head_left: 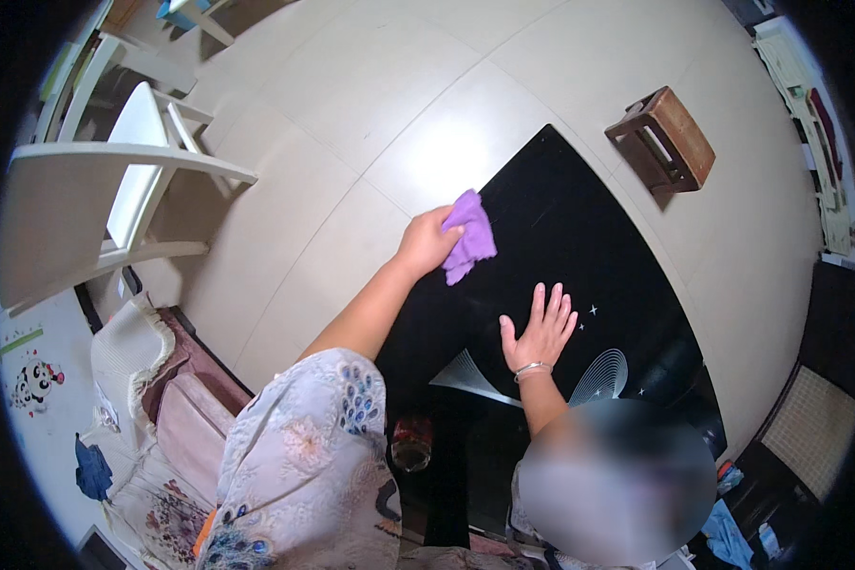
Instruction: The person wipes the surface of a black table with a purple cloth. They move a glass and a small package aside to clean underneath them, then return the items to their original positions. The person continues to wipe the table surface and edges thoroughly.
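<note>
Pinching a bunched purple cloth (469, 239) between thumb and fingers, the left grip (430, 241) is at the left edge of the glossy black bench (579, 228). The cloth lies across that edge, most of it over the dark top, with one corner pointing toward the wearer. The right grip (541, 332) is spread, back of the hand upward and thumb held out to the left, above the middle of the bench; whether the palm presses on the surface I cannot tell. A thin bracelet (534, 369) circles the right wrist. Near that hand, the top carries white curved-line patterns and small star shapes. A glass container (411, 445) with something reddish shows nearer the body, beside the embroidered left sleeve (304, 437). On the pale tiled floor (380, 76), a brown wooden stool (686, 142) is beyond the bench to the right, and a white chair (138, 180) stands well apart to the left
</note>
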`<action>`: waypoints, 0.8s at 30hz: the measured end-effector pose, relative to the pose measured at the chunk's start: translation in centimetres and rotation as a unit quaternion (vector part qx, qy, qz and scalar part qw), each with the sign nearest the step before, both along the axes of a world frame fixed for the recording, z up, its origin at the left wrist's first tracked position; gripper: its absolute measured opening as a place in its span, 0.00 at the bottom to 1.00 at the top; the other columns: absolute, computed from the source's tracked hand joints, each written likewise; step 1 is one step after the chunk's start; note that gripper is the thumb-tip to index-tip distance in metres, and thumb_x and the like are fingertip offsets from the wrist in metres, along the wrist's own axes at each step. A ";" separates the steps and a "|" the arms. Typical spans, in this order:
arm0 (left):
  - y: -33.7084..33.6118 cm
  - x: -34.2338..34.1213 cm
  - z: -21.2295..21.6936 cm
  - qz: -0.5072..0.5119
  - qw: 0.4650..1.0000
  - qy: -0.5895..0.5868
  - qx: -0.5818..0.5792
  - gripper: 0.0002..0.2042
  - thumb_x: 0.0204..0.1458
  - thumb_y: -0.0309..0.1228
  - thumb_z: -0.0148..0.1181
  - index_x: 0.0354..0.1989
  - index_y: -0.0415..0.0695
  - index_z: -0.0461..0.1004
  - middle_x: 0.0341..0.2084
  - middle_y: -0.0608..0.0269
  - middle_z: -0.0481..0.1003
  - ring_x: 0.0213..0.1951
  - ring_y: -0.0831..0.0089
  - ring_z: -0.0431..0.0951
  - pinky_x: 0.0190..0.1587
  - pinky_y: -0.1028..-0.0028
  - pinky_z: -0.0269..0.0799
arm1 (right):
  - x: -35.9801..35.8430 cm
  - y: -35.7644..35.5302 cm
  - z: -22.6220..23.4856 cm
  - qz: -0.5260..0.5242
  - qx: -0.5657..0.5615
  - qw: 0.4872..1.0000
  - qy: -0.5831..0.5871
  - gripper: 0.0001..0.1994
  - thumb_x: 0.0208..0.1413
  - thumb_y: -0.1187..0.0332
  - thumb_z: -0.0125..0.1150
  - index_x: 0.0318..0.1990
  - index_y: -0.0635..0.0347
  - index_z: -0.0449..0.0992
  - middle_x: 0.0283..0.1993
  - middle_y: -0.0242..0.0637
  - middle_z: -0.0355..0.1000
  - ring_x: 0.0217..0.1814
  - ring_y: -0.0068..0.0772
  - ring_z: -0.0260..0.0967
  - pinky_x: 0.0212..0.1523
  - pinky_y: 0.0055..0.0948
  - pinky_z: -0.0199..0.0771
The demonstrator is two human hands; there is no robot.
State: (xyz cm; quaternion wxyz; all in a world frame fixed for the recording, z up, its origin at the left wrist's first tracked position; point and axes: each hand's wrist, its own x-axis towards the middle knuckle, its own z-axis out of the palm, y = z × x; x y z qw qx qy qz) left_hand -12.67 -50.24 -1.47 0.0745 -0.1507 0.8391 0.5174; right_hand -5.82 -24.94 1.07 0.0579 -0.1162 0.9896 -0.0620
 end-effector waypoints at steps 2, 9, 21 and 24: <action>1.1 -4.5 0.0 -0.016 1.000 -0.006 -0.026 0.16 0.52 0.34 0.61 0.48 0.41 0.77 0.36 0.50 0.80 0.39 0.60 0.81 0.46 0.67 0.74 | -0.1 -0.1 0.2 0.001 -0.002 1.000 -0.009 0.41 0.49 0.45 0.58 0.69 0.55 0.55 0.72 0.53 0.47 0.73 0.60 0.43 0.71 0.57 0.34; 6.1 -19.8 -1.5 -0.017 0.999 0.023 -0.028 0.17 0.49 0.35 0.61 0.48 0.46 0.78 0.41 0.46 0.78 0.46 0.51 0.77 0.50 0.61 0.72 | -0.7 0.3 0.6 -0.019 -0.022 0.997 -0.065 0.45 0.44 0.49 0.67 0.69 0.54 0.53 0.73 0.52 0.45 0.74 0.57 0.41 0.71 0.56 0.33; 3.5 -15.8 -3.4 0.003 0.995 0.077 0.056 0.24 0.46 0.28 0.64 0.55 0.40 0.73 0.48 0.48 0.77 0.50 0.59 0.78 0.54 0.69 0.70 | -0.8 0.2 1.6 -0.023 -0.010 0.996 -0.086 0.42 0.50 0.43 0.61 0.70 0.49 0.54 0.73 0.48 0.46 0.74 0.53 0.42 0.71 0.55 0.35; 2.8 -10.6 -3.0 0.001 0.997 0.077 0.029 0.24 0.45 0.27 0.64 0.54 0.39 0.73 0.46 0.47 0.77 0.49 0.59 0.78 0.53 0.70 0.71 | -0.3 0.9 0.8 -0.028 -0.032 0.998 -0.036 0.42 0.48 0.44 0.62 0.69 0.49 0.56 0.73 0.49 0.48 0.74 0.55 0.43 0.71 0.58 0.36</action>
